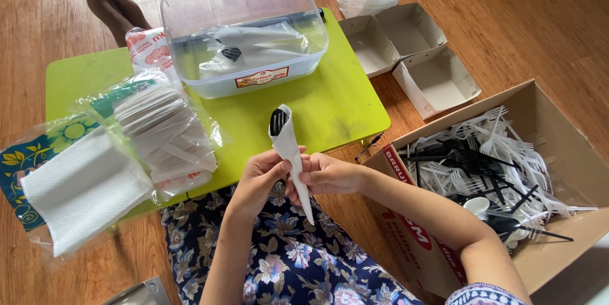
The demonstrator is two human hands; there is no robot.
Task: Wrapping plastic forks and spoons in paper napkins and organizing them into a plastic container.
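A stack of white paper napkins [82,187] in a torn clear wrapper lies far left of the napkin cone, on the corner of the lime-green table [342,99]. Just right of it, still left of the cone, sits a clear bag of folded white sleeves [168,137]. Behind the cone, on the table, stands a clear plastic tub [244,35] with a few wrapped pieces inside.

The napkin cone [288,152] is held upright over the person's lap, in front of the table's near edge. It is a white paper napkin rolled tight, wide at the top and tapering to a point below (black plastic cutlery shows in its open mouth). The left hand [260,175] closes around its middle from the left; the right hand [330,173] pinches it from the right, fingers curled on the paper.

Right of the cone, on the wooden floor, are two open white paper boxes [412,57] and a cardboard box [558,133] heaped with white and black plastic forks [488,159].
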